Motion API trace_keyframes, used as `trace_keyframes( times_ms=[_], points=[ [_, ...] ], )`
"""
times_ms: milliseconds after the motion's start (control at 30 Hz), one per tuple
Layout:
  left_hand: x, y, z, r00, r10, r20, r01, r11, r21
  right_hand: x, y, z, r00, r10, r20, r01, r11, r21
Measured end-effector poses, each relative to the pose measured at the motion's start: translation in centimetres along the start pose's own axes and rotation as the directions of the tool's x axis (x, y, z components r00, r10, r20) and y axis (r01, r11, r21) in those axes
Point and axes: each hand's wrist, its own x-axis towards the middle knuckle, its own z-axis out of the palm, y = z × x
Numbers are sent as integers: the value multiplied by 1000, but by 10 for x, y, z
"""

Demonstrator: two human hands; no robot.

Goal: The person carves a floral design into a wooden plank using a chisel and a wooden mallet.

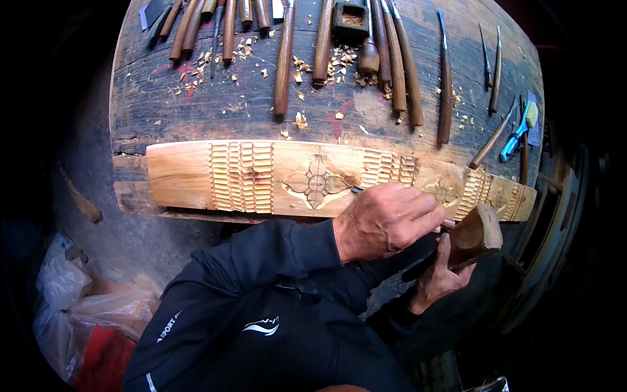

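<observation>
A long pale wooden board [176,176] lies along the near edge of the workbench. Bands of stepped notches and flower patterns are cut into it. My left hand [388,221] is closed around a carving chisel [356,190]. The blade tip meets the board at the right side of the left flower carving [317,183]; most of the handle is hidden in my fist, its end showing at the right. My right hand [444,279] grips a wooden mallet [480,235], whose blocky head is close to the chisel's handle end.
Several wooden-handled chisels [284,72] lie across the dark, worn workbench [144,111] beyond the board, among pale shavings [300,121]. A square dark block with a hollow [351,18] sits at the back. A blue brush [519,134] lies far right. Plastic bags [85,307] are at lower left.
</observation>
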Motion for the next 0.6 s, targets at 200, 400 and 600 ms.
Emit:
trace_keyframes(
  times_ms=[200,400,600],
  points=[
    [2,2,-1,999,-40,-2,40,999,27,2,-6,15,992,-104,65,106,994,-30],
    [15,4,3,985,-146,-93,149,989,23,28,-28,22,993,-34,113,36,999,-20],
    [12,4,8,984,-140,-114,145,989,36,51,-30,8,984,125,126,-127,992,8]
  ],
)
